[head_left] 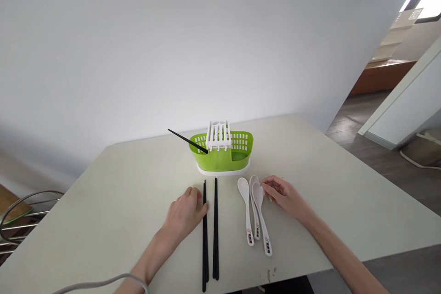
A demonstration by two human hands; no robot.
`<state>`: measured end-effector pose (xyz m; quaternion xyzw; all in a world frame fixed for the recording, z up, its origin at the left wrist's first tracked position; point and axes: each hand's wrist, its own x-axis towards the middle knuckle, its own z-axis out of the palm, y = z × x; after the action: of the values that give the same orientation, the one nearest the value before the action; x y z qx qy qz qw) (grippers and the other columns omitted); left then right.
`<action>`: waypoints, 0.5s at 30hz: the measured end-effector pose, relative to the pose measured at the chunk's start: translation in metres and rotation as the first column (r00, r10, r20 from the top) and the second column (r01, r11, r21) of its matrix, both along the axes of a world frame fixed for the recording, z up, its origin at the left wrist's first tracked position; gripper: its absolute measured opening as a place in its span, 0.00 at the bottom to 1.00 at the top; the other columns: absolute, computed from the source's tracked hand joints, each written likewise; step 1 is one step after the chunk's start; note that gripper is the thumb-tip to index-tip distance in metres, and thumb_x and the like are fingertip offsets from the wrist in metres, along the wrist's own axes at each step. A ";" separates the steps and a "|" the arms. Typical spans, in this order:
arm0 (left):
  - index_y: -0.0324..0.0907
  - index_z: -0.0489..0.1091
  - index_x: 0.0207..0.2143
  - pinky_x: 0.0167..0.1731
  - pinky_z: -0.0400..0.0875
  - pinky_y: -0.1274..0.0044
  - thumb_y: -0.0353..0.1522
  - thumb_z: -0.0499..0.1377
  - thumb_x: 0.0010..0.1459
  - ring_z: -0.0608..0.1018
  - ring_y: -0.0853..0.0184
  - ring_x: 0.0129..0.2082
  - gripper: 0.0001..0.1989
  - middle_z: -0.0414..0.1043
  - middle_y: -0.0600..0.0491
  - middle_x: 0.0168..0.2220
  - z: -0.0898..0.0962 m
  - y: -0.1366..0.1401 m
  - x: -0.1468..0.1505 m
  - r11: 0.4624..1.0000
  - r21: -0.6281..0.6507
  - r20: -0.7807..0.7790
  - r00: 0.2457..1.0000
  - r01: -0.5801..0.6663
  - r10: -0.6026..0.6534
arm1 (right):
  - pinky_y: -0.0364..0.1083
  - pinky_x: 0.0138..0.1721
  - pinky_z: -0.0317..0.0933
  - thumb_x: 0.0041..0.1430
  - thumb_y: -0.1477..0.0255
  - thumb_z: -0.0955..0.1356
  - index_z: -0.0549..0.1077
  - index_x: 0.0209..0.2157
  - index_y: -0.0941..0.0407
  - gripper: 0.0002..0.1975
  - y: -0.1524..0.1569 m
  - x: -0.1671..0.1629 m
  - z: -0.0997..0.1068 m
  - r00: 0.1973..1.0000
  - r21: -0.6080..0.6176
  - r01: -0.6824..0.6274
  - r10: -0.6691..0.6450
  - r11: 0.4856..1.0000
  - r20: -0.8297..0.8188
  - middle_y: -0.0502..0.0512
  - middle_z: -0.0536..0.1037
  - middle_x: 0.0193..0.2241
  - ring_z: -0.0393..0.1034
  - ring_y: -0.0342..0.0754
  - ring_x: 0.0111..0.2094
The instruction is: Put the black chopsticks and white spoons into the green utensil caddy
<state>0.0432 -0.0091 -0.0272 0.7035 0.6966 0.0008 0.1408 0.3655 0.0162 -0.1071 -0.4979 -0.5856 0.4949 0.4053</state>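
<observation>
My left hand [184, 211] is curled at the left pair of black chopsticks [205, 248], its thumb lying across them. A second pair of black chopsticks [215, 229] lies parallel, just to the right. Three white spoons with printed handles lie close together: a left spoon [247, 211], a middle spoon [257, 229] and a right spoon [262, 220]. My right hand [282, 195] has its thumb and fingers closed at the bowl edge of the right spoon. Behind them stands a green basket [220, 161] on a white base, with a black chopstick [186, 139] leaning out leftward.
A white slatted rack [219, 135] sits over the basket's middle. The pale table [138, 170] meets a white wall [206, 46] at the back. A grey cable [99, 283] crosses the front left, near a metal wire rack [24, 220].
</observation>
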 end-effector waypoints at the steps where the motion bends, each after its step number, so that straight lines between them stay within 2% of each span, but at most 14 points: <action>1: 0.43 0.70 0.41 0.35 0.64 0.69 0.38 0.55 0.63 0.81 0.54 0.40 0.10 0.78 0.44 0.48 0.005 -0.001 -0.001 1.000 0.005 -0.053 0.999 -0.013 0.013 | 0.47 0.31 0.61 0.64 0.45 0.68 0.76 0.40 0.54 0.25 0.000 0.000 0.000 1.000 0.003 -0.002 0.002 1.000 0.001 0.52 0.78 0.30 0.67 0.46 0.28; 4: 0.42 0.73 0.36 0.34 0.63 0.68 0.36 0.56 0.62 0.82 0.52 0.39 0.09 0.80 0.43 0.43 0.015 -0.004 -0.006 0.999 -0.003 -0.155 0.987 -0.053 0.052 | 0.47 0.31 0.61 0.63 0.44 0.68 0.77 0.39 0.54 0.26 0.000 0.000 -0.001 1.000 0.015 -0.004 0.004 1.000 0.006 0.52 0.77 0.29 0.67 0.47 0.28; 8: 0.42 0.72 0.30 0.32 0.61 0.69 0.33 0.55 0.61 0.82 0.52 0.36 0.09 0.81 0.42 0.36 0.020 -0.010 -0.009 0.996 -0.035 -0.268 0.961 -0.085 0.073 | 0.46 0.30 0.62 0.64 0.43 0.68 0.77 0.39 0.54 0.26 0.001 0.000 -0.004 1.000 0.015 -0.006 0.006 1.000 0.013 0.52 0.78 0.29 0.68 0.47 0.28; 11: 0.41 0.74 0.30 0.32 0.60 0.69 0.31 0.52 0.61 0.82 0.51 0.36 0.12 0.81 0.42 0.36 0.021 -0.015 -0.011 0.996 -0.050 -0.319 0.946 -0.075 0.055 | 0.47 0.31 0.62 0.64 0.44 0.68 0.77 0.40 0.54 0.26 0.002 0.001 -0.006 1.000 0.026 -0.013 0.013 1.000 0.010 0.53 0.78 0.30 0.68 0.47 0.28; 15: 0.43 0.76 0.32 0.33 0.61 0.70 0.30 0.49 0.64 0.82 0.51 0.38 0.16 0.81 0.43 0.36 0.023 -0.019 -0.015 0.998 -0.054 -0.307 0.952 -0.032 0.014 | 0.46 0.30 0.63 0.64 0.44 0.68 0.77 0.40 0.54 0.27 0.001 0.002 -0.006 1.000 0.032 -0.005 0.005 0.999 0.012 0.52 0.76 0.28 0.68 0.47 0.28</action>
<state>0.0286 -0.0279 -0.0043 0.6825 0.7179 -0.1272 0.0515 0.3677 0.0172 -0.1133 -0.4928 -0.5973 0.4834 0.4083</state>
